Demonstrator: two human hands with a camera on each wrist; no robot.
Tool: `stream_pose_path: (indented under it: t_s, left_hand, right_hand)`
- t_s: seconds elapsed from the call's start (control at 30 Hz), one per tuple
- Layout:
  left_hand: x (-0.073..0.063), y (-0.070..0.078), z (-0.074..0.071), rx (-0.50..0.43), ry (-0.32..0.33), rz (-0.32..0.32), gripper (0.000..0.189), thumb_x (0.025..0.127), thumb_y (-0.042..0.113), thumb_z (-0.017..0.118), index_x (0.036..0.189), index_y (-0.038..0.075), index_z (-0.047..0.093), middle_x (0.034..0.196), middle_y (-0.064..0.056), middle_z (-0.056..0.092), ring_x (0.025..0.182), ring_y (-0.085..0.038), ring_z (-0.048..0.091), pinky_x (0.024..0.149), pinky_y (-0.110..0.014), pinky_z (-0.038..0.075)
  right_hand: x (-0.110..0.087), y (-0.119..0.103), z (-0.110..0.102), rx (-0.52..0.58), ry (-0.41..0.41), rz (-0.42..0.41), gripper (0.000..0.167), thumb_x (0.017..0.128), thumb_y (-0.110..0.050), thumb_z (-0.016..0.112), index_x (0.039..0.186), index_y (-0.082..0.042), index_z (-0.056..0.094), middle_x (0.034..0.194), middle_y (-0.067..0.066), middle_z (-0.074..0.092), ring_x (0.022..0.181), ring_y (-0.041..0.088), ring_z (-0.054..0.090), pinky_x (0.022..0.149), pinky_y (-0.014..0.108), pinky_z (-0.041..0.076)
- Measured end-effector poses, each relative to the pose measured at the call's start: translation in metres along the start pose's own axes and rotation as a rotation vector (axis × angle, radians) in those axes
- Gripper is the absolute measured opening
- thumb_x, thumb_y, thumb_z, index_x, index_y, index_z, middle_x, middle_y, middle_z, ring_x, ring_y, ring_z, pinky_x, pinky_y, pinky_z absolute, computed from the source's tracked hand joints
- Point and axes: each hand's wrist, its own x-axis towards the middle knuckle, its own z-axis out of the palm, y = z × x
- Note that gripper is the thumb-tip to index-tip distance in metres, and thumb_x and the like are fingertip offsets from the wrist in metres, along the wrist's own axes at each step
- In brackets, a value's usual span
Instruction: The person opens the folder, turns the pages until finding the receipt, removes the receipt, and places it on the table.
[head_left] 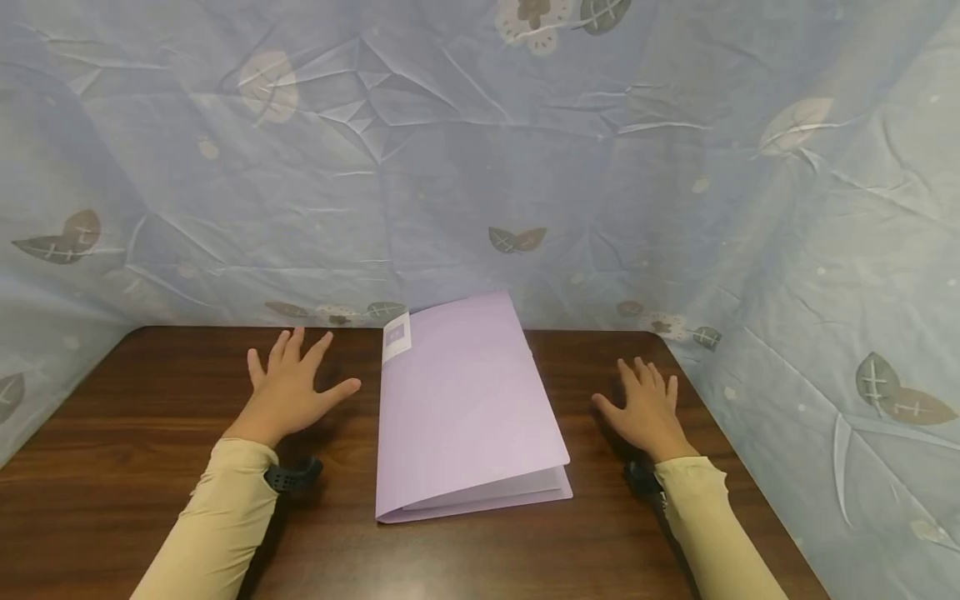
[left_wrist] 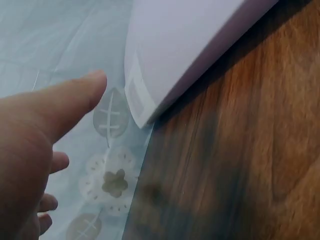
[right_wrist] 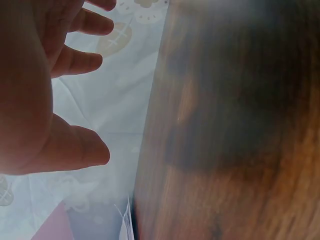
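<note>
Wore pale-yellow cloth sleeves (head_left: 213, 527). Had oblong light-purple plastic folder (head_left: 463, 408) on brown wooden table (head_left: 420, 557), between left hand (head_left: 288, 396) and right hand (head_left: 648, 414) with loose, spread fingers (head_left: 318, 351).

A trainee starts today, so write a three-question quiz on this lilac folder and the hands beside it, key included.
1. In the head view, which corner of the lilac document folder bears the white label? A) far left B) far right C) near right
2. True or false: the left hand and right hand are both apart from the folder.
3. On which side does the folder gape open, the person's left or right?

Key: 1. A; 2. true; 3. right.
</note>
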Motion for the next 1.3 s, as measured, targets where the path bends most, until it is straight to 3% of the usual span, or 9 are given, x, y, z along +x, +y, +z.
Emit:
stream_pose_path:
  t_s: [0.37, 0.6, 0.97, 1.17, 1.3]
  left_hand:
    - [0.001, 0.017, 0.011, 0.004, -0.028, 0.124, 0.095, 0.092, 0.069, 0.062, 0.163, 0.013, 0.032, 0.169, -0.029, 0.012, 0.155, -0.050, 0.004, 0.115, -0.076, -0.006]
    - [0.005, 0.026, 0.022, -0.022, -0.035, 0.173, 0.093, 0.091, 0.066, 0.065, 0.161, 0.013, 0.036, 0.168, -0.029, 0.017, 0.156, -0.048, 0.007, 0.117, -0.076, 0.001]
    - [0.013, 0.048, 0.029, -0.036, -0.082, 0.238, 0.093, 0.090, 0.067, 0.067, 0.161, 0.015, 0.037, 0.167, -0.027, 0.021, 0.155, -0.049, 0.011, 0.119, -0.073, 0.011]
    - [0.012, 0.063, 0.031, -0.072, -0.124, 0.294, 0.086, 0.090, 0.065, 0.069, 0.157, 0.016, 0.046, 0.158, -0.025, 0.040, 0.148, -0.047, 0.033, 0.115, -0.065, 0.034]
    - [0.008, 0.072, 0.032, -0.063, -0.169, 0.302, 0.081, 0.089, 0.064, 0.070, 0.153, 0.018, 0.052, 0.154, -0.021, 0.047, 0.144, -0.042, 0.042, 0.113, -0.059, 0.040]
  right_hand:
    - [0.000, -0.004, 0.006, 0.043, -0.033, -0.029, 0.081, 0.099, -0.044, 0.065, 0.157, 0.005, 0.035, 0.161, 0.038, 0.025, 0.149, 0.057, 0.016, 0.117, 0.075, -0.002]
    - [-0.001, -0.010, 0.012, 0.071, -0.036, -0.063, 0.078, 0.098, -0.042, 0.067, 0.155, 0.004, 0.039, 0.160, 0.036, 0.029, 0.148, 0.056, 0.023, 0.118, 0.074, 0.003]
    - [0.010, -0.022, 0.008, 0.212, -0.064, -0.075, 0.075, 0.103, -0.043, 0.061, 0.155, 0.004, 0.037, 0.158, 0.036, 0.033, 0.147, 0.055, 0.028, 0.118, 0.072, 0.014]
    - [0.013, -0.041, 0.008, 0.354, -0.083, -0.098, 0.072, 0.103, -0.043, 0.062, 0.156, 0.001, 0.039, 0.159, 0.028, 0.037, 0.148, 0.047, 0.032, 0.119, 0.063, 0.028]
    - [0.011, -0.051, 0.007, 0.399, -0.099, -0.115, 0.070, 0.102, -0.041, 0.064, 0.155, -0.002, 0.041, 0.158, 0.024, 0.041, 0.147, 0.044, 0.037, 0.118, 0.062, 0.031]
